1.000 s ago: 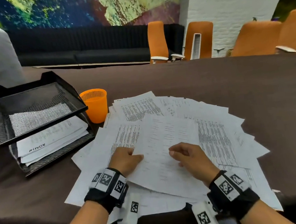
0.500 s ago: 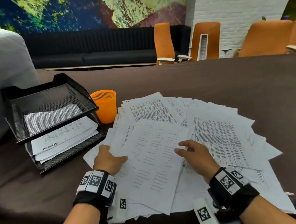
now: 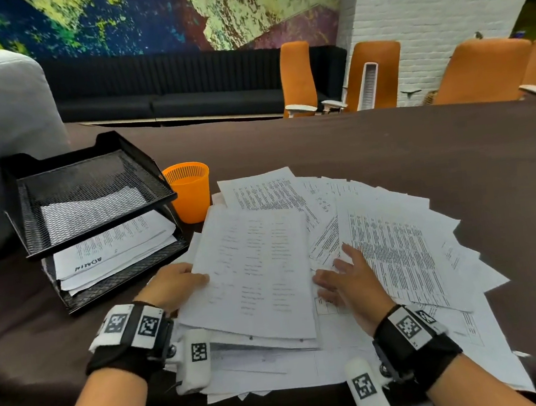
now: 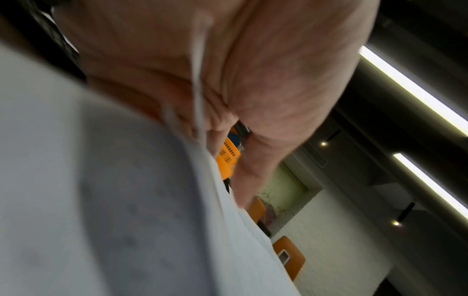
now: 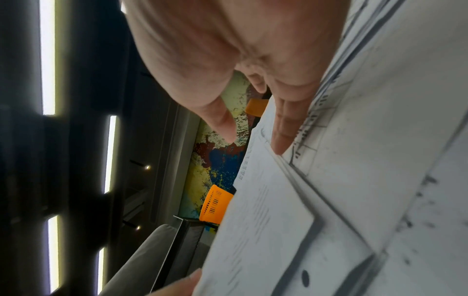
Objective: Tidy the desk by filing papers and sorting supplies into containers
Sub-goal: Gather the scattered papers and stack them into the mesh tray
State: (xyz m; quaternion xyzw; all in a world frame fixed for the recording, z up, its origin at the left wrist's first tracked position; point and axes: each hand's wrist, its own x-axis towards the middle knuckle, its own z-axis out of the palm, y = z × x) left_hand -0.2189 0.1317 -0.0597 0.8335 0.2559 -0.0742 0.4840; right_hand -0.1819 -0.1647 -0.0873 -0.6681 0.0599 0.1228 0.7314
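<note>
Head view: left hand (image 3: 173, 285) is pinching the top sheet (image 3: 256, 269) near the desk's (image 3: 385, 145) front edge, right hand (image 3: 349, 280) lying flat, steadying the pile (image 3: 395, 246); lifting slowly should be keeping lower sheets put

I see bare table (image 3: 385, 145) far beyond the papers (image 3: 392, 249) and to their right. On the left, the tray (image 3: 92, 193) and the cup (image 3: 190, 190) stand just beside the pile, closing that side; a narrow strip of table lies near the tray.
</note>
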